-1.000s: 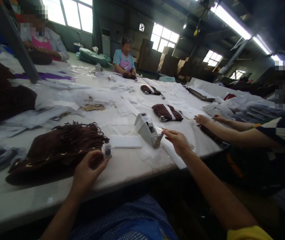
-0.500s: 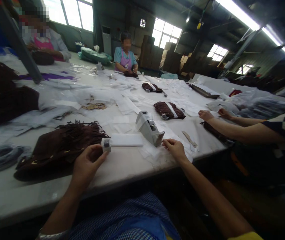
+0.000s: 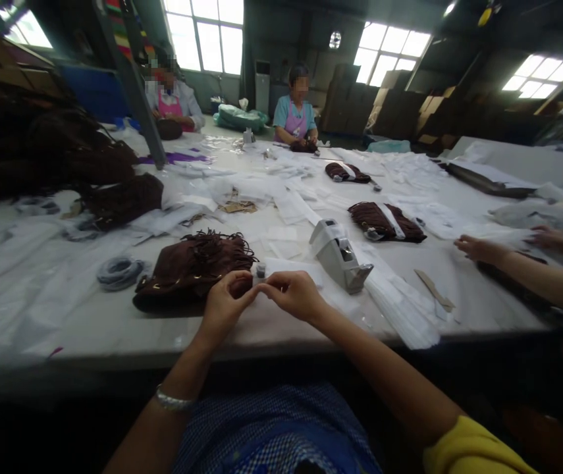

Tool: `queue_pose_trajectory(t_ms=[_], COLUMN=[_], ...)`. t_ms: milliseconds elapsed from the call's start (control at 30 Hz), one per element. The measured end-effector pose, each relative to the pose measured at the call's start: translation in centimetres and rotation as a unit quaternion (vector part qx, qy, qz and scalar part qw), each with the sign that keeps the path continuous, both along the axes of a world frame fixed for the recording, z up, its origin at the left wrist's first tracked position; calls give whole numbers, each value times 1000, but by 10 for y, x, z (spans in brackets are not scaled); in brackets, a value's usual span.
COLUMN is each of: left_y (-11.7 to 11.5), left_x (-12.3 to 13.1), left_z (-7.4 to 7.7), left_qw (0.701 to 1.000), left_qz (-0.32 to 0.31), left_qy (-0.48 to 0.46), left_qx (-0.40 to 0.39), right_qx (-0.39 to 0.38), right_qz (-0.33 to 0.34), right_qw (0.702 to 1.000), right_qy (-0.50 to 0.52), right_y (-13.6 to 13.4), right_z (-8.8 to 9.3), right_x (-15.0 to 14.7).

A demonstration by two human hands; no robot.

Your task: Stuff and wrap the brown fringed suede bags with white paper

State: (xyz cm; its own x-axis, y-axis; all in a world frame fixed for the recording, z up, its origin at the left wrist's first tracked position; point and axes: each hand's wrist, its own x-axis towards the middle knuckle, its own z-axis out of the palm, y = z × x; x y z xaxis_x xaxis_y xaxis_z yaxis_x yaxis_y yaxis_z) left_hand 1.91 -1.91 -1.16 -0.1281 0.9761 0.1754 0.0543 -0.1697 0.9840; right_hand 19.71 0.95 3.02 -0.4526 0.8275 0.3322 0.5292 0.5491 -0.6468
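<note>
My left hand (image 3: 226,301) is closed in a pinch on a small wrapped piece (image 3: 260,270), white outside with something dark showing. Its exact kind is too small to tell. Against it comes my right hand (image 3: 295,295), thumb and fingertips pressed together at the piece's near side; whether a strip of tape is between them cannot be seen. Just left of my hands lies a dark brown fringed bag (image 3: 177,270) with metal eyelets. A grey tape dispenser (image 3: 335,253) stands to the right, beyond my right hand.
Bundled brown fringed bags (image 3: 384,220) with white bands lie further back. White sheets (image 3: 400,309) spread at the right, near a tan blade-shaped piece (image 3: 434,291). A grey coil (image 3: 119,271) sits left. A co-worker's hands (image 3: 483,250) work at the right; a metal post (image 3: 135,99) rises at the left.
My right hand has left the tape dispenser's front and moved left to meet my left hand at the small wrapped piece. The view has turned left.
</note>
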Motion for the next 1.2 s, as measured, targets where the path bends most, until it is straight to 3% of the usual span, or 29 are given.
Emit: queue_pose_trajectory(t_ms=[167,333,433,600,700,900,1100,1200], left_y=[1,1,1,0,1,1,-2,-2], left_x=[-1,-2,-5,-10,-11,-11,-11,-11], left_z=[-2,-2,0,7,10,12,13,12], left_qw=[999,996,995,995,995,995,996,995], left_qz=[-11,-24,-35,-72,-76,-80,-80,-80], left_qy=[33,81,87,66,64,54,46,53], left_qx=[13,28,27,8,-4,-11,-14,-9], right_qx=[18,-42,-80,-137,-127,-31,-92,-72], right_qz=[-57,-66,-41,70,105,25,-28,-43], right_qw=[990,984,988,988,985,999,986,986], right_qy=[-130,-162,-125,11,45,30,133,142], right_y=[2,4,11,17,14,2,-1,0], right_z=[11,22,14,-5,-8,-12,-26,-31], right_x=[-2,0,4,13,16,7,-7,-10])
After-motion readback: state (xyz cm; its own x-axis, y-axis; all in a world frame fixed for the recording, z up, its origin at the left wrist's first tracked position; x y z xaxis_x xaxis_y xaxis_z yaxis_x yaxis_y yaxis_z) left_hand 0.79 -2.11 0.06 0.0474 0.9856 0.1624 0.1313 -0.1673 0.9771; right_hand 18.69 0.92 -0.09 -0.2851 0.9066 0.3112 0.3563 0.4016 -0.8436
